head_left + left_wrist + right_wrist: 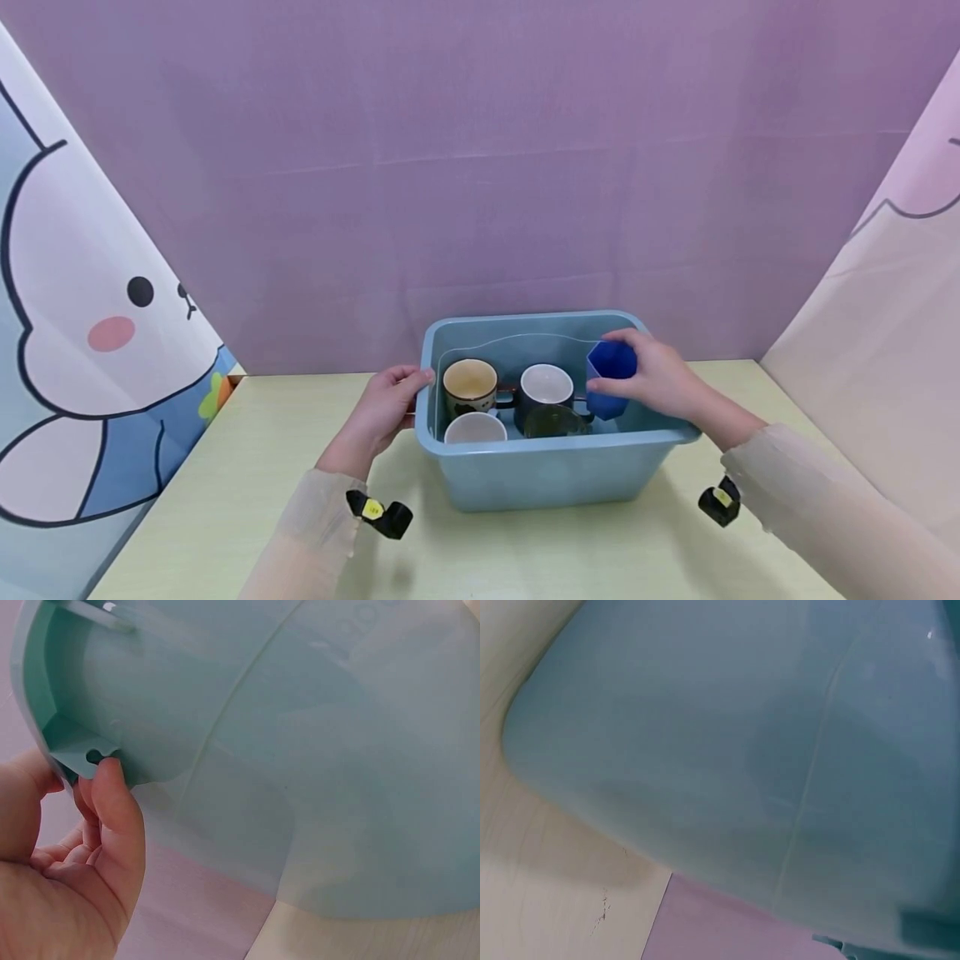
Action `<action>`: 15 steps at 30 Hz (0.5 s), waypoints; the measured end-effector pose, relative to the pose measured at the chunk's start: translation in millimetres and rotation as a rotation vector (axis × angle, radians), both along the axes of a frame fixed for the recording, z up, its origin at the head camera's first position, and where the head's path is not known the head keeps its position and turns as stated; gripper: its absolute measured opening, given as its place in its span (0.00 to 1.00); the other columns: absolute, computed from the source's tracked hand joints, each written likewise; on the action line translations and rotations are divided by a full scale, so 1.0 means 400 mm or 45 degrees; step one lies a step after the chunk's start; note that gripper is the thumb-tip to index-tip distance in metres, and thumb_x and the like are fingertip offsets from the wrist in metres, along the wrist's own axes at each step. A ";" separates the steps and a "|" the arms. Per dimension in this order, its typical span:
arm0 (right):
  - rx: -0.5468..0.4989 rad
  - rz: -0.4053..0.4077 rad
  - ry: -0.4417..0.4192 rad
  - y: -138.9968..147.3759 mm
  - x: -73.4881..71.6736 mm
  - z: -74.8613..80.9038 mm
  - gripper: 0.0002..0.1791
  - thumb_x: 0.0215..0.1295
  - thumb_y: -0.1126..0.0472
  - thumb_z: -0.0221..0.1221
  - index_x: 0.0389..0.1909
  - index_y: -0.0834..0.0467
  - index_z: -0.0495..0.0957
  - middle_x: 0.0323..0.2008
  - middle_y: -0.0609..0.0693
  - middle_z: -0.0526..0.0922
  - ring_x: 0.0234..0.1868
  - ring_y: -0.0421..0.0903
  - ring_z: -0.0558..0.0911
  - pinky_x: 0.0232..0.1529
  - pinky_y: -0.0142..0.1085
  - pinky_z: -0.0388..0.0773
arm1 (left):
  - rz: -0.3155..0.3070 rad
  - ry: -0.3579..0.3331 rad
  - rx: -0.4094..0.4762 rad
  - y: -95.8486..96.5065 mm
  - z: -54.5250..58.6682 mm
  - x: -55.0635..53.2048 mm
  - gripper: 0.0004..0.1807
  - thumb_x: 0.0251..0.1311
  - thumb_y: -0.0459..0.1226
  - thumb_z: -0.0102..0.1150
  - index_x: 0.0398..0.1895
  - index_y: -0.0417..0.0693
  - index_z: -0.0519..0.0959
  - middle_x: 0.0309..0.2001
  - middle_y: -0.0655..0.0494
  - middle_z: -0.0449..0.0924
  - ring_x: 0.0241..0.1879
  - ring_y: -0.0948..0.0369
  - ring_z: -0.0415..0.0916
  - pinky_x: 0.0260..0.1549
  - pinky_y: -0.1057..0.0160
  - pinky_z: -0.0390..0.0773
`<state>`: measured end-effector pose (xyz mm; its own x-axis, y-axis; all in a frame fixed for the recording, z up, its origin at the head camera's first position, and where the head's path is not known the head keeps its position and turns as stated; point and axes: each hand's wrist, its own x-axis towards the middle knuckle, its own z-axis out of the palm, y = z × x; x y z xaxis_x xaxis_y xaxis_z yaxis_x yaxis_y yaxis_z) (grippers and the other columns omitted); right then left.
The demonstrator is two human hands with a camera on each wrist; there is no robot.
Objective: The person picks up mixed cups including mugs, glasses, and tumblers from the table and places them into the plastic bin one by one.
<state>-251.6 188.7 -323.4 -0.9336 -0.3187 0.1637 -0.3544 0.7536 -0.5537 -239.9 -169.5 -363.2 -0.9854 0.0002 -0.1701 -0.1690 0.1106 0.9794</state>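
A light blue plastic tub (551, 479) stands on the table with several cups inside. My left hand (384, 408) grips its left rim; in the left wrist view, the thumb and fingers (118, 806) pinch under the edge. At the tub's right end my right hand (663, 379) holds a dark blue hexagonal cup (611, 404), thumb and fingers across its mouth. Left of that cup are a dark mug (546, 385) with a white inside and a patterned cream mug (469, 382). In front are a white cup (476, 429) and a dark greenish glass (555, 422).
The pale wooden table (285, 450) extends around the tub. A purple cloth (510, 183) hangs behind it, with printed cloth panels at the left (90, 275) and right (900, 325). The tub's outer wall (705, 750) fills most of the right wrist view.
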 end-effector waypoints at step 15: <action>0.062 -0.027 0.008 -0.025 -0.014 -0.021 0.45 0.51 0.37 0.65 0.62 0.63 0.65 0.53 0.63 0.76 0.48 0.58 0.79 0.42 0.49 0.82 | -0.004 0.004 0.001 -0.001 0.000 -0.002 0.22 0.65 0.45 0.53 0.54 0.38 0.72 0.31 0.54 0.77 0.26 0.64 0.78 0.27 0.67 0.82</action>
